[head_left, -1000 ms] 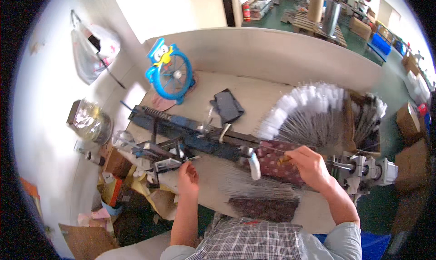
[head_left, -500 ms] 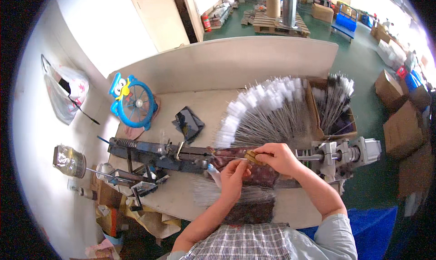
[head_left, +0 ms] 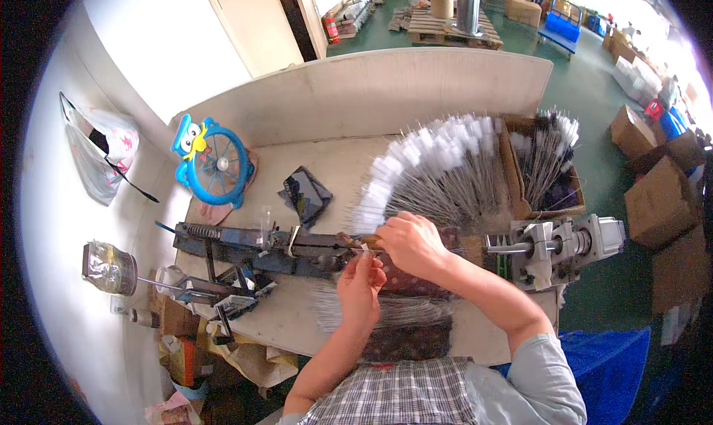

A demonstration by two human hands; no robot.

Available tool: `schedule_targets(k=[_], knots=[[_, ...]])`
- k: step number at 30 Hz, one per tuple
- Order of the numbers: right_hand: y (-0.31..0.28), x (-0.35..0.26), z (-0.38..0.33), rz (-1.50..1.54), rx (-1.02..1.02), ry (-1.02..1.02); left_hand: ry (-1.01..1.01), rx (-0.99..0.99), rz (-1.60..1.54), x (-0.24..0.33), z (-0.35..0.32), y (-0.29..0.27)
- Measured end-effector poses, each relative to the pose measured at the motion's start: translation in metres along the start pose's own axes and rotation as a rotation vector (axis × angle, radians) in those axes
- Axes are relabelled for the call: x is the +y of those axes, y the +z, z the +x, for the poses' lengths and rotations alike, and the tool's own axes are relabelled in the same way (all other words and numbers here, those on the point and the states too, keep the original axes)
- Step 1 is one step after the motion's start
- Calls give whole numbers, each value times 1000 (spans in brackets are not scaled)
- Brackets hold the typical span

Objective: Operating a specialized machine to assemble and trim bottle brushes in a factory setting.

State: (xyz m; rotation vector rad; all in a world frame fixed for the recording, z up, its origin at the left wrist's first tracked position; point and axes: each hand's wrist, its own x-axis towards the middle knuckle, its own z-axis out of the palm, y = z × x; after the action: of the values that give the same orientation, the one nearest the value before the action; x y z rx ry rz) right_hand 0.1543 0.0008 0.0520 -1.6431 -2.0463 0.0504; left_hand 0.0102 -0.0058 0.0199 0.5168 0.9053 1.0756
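Both hands meet over a dark, dotted cloth [head_left: 405, 282] at the middle of the bench, close to the right end of a long dark metal fixture [head_left: 238, 244]. The fingertips of my left hand [head_left: 359, 291] are pinched on a small white piece [head_left: 365, 250]. My right hand [head_left: 410, 243] comes from the right and is closed on a small yellow-brown piece [head_left: 368, 240], which touches or nearly touches the white one. Its exact kind is hidden by the fingers. Beneath my hands, thin wire stems [head_left: 405, 315] lie in a bundle on the cloth.
White-tipped wire brushes [head_left: 434, 158] fan out behind my hands, beside a cardboard box [head_left: 512, 172] of dark and white brushes. A motor-driven clamp [head_left: 553, 247] stands at right. On the left are a blue cartoon fan-shaped wheel [head_left: 223, 165], a black plastic packet [head_left: 304, 195] and a crank frame [head_left: 223, 299].
Both hands have moved left, toward the fixture's end, the right one farther. The yellow-brown piece went with the right hand. A pale, blue-ended object beside my left hand no longer shows.
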Motion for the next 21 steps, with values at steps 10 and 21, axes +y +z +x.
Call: schedule_targets(k=[10, 21], knots=[[-9, -3, 4, 415, -192, 202, -23, -178, 241, 7, 0, -10], [3, -37, -7, 67, 203, 47, -20, -26, -228, 2, 6, -5]])
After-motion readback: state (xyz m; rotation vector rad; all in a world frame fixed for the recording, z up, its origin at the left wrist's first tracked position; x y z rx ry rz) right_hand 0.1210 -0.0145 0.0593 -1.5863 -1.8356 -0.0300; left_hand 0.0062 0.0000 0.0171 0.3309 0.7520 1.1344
